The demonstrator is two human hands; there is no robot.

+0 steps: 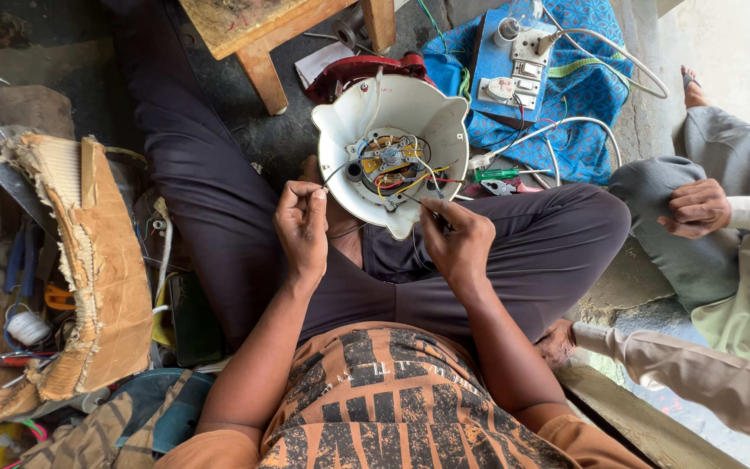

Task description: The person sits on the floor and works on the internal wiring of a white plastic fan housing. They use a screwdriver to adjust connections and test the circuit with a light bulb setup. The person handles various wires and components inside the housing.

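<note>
Taking the white appliance housing (392, 113) as the landmark, well to its left stands a torn, frayed cardboard box (97, 260) with a ragged brown edge, and beside that box lie a spool of white thread (28, 328) and a jumble of tools. Above and left of the housing a wooden stool leg (262, 74) comes down to the dark floor. The housing itself rests open-side up on the seated person's crossed legs, showing a small wiring assembly (388, 165) of red, yellow and black leads at its centre. At its lower left edge the left hand (301, 226) has thumb and fingers pinched together on a thin black wire (340, 169) that runs up into the assembly. At its lower right edge the right hand (457, 239) is closed on another thin wire (418, 198), fingertips pressed together. Just right of the housing lies a green-handled screwdriver (496, 174). Above and right, on a blue patterned cloth (583, 95), sits a blue switchboard (514, 61) with white sockets and switches and a white cable (601, 52). Far right, another person's hand (696, 208) rests on a grey-clad knee.
</note>
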